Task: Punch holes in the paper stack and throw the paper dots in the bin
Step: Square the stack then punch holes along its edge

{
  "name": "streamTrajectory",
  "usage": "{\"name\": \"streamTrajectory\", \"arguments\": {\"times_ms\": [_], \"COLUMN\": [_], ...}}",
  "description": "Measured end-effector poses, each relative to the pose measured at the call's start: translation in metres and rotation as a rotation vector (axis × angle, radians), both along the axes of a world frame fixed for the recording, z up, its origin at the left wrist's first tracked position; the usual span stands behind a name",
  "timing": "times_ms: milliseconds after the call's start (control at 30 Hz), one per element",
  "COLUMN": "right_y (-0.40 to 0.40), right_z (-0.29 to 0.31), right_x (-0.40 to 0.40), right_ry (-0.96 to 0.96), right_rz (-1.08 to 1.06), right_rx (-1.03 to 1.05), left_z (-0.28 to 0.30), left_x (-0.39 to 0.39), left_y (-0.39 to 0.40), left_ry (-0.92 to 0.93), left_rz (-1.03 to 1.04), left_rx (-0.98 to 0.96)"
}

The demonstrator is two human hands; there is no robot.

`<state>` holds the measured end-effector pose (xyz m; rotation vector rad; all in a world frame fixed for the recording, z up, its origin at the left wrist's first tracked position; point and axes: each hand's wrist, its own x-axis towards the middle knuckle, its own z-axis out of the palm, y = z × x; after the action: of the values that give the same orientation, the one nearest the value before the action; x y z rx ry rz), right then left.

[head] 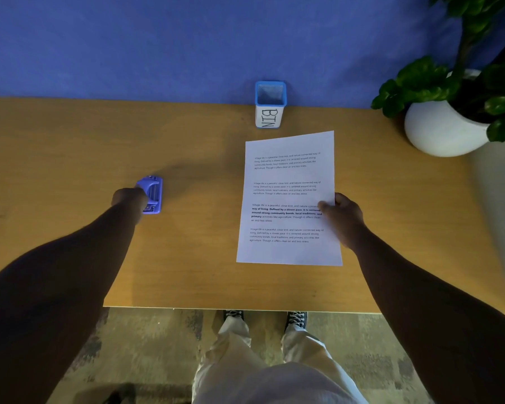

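Left hand [129,199] closed on blue hole punch [151,194], left on bench [187,272]. Right hand [343,218] pinches printed paper stack [289,199] right edge, lying mid-right. Bin [270,104] far, just beyond paper.

Bare forearms; light beige trousers [274,360]; dark lace-up sneakers [296,319].

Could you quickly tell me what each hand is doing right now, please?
Left hand: closed on the small blue plastic hole punch.
Right hand: gripping the right edge of the white printed paper stack.
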<state>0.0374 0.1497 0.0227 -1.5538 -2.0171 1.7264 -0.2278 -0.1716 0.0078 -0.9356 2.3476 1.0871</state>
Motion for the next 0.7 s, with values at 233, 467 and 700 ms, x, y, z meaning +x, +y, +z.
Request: {"name": "streamTrajectory", "arguments": {"times_ms": [233, 467, 700], "right_y": [-0.001, -0.001, -0.003], "right_z": [-0.001, -0.002, -0.001], "right_x": [-0.002, -0.003, -0.004], "right_ry": [0.009, 0.038, 0.073], "right_rz": [0.000, -0.018, -0.039], "right_rx": [-0.026, -0.069, -0.066], "left_z": [0.003, 0.003, 0.003], "left_x": [0.005, 0.028, 0.057], "left_y": [0.027, 0.071, 0.101], "left_ry": [-0.044, -0.084, -0.145], "left_rz": [-0.079, -0.173, -0.209], "left_rx": [0.118, 0.266, 0.349]}}
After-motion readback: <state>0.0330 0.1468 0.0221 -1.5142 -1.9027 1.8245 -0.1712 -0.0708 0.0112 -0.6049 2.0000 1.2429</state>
